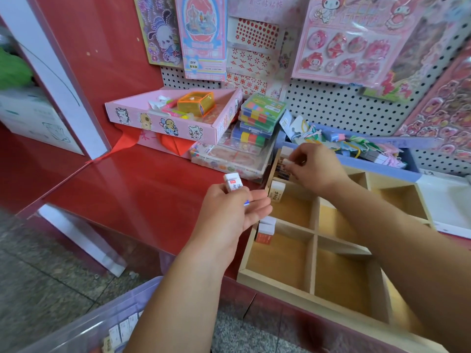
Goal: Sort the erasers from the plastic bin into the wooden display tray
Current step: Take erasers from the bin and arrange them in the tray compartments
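A wooden display tray [314, 253] with square compartments lies on the red counter at right. My left hand [229, 212] holds a few white erasers [233, 183] just left of the tray. Over the tray's far-left compartment, my right hand [314, 168] pinches a small white eraser [287, 162]. Dark-sleeved erasers [283, 171] lie in that compartment. One beige eraser [277, 191] stands in the compartment nearer me, and red-sleeved erasers [265, 231] sit in the one nearer still. The clear plastic bin [102, 324] with several erasers is at bottom left, below the counter.
A pink cardboard box [163, 121] with an orange case, stacked colourful boxes [257, 123] and a blue bin [356, 159] of trinkets crowd the counter's back. Pegboard with hanging sticker packs [351, 44] rises behind. The red counter [142, 189] stretches left of the tray.
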The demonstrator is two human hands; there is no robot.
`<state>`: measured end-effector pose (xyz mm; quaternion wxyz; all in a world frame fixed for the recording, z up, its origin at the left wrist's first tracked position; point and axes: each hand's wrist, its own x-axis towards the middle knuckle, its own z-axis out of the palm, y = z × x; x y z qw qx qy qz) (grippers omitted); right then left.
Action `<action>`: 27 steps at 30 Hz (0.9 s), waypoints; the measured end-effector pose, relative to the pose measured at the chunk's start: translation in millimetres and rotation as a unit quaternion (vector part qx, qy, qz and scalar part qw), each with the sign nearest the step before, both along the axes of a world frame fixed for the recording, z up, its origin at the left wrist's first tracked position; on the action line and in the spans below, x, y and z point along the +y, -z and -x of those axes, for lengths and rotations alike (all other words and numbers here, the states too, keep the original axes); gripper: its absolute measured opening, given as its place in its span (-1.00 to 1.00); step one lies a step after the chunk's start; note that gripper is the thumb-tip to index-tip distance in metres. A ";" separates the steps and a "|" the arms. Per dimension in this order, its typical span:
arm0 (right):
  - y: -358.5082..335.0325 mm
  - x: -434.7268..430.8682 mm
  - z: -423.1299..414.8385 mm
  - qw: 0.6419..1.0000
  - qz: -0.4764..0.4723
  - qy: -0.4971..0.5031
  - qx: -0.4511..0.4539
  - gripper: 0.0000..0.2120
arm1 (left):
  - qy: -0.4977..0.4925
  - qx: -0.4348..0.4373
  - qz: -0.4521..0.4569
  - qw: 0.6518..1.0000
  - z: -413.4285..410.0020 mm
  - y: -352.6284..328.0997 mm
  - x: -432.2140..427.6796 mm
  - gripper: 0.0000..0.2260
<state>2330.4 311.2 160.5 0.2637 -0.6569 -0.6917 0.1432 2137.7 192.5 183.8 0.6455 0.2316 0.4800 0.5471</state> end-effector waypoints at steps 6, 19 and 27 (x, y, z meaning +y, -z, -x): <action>4.1 11.0 11.5 0.998 -0.040 0.037 -0.019 -0.91 | -0.008 0.054 -0.006 0.999 1.1 3.0 1.0 -0.92; -42.9 -54.5 32.4 0.971 0.002 -0.139 0.194 -0.90 | 0.023 0.093 -0.075 0.993 -2.9 10.4 1.5 -0.81; -39.6 -40.9 14.7 0.972 -0.035 -0.106 0.205 -0.89 | -0.005 0.334 -0.091 0.938 3.0 18.8 1.4 -0.78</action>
